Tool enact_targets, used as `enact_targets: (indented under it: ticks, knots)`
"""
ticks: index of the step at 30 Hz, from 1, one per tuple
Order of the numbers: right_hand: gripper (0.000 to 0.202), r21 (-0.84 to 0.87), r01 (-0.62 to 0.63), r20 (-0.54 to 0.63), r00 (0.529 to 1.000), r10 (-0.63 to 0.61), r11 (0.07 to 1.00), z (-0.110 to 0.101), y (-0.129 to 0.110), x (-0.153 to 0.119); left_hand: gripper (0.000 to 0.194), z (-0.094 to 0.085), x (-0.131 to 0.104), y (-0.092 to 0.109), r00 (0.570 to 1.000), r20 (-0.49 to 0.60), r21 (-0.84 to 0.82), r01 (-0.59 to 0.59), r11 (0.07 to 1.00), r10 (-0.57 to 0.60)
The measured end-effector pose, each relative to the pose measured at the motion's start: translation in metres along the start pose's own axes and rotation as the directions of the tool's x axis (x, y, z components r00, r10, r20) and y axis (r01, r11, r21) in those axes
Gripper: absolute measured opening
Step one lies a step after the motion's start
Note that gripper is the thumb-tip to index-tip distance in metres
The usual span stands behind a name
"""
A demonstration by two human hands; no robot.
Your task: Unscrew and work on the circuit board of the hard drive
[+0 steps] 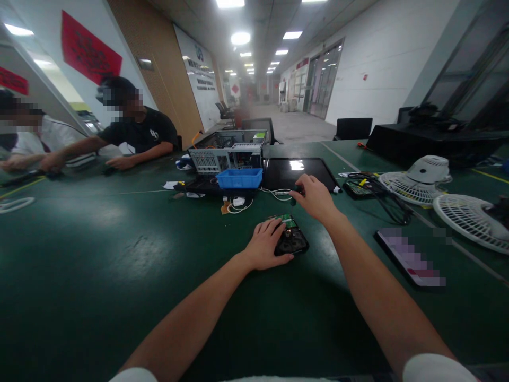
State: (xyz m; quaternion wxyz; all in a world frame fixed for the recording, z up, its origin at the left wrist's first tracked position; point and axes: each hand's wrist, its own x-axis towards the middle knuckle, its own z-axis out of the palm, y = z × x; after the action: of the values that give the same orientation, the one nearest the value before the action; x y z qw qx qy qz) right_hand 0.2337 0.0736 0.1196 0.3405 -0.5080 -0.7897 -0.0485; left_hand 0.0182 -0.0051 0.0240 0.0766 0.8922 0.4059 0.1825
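A flat black device (292, 244) with its inside exposed lies on the green table, a green circuit board (289, 220) showing at its far end. My left hand (265, 245) grips it from the left, fingers over the far side and thumb along the near edge. Above the board, my right hand (316, 197) is closed around a small screwdriver (294, 200) with a dark handle. The screwdriver points down toward the board; whether its tip touches is too small to tell.
Beyond my hands stand an open computer case (226, 154), a blue tray (239, 179) and a black panel (300, 168). White cables (238, 207) lie nearer. To the right are a phone (409, 260), cables and white fan parts (417, 180). Two people sit at the left.
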Motion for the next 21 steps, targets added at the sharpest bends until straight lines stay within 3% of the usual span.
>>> enact_targets:
  ticks: [6,13,21]
  knots:
    - [0.017,0.075,0.037,-0.025,0.999,-0.035,0.997,0.004,0.002,0.001,0.101,0.000,0.001,0.000,1.000,0.000,0.019,-0.001,1.000,0.001]
    - [0.019,0.086,-0.023,-0.057,0.998,0.028,0.996,0.011,0.006,0.003,0.100,0.000,0.000,0.000,1.000,0.009,0.010,0.007,1.000,-0.007]
    - [0.017,0.057,0.057,-0.053,0.997,-0.054,0.997,0.014,0.001,0.000,0.101,0.002,0.000,-0.001,1.000,-0.004,0.008,0.007,1.000,-0.007]
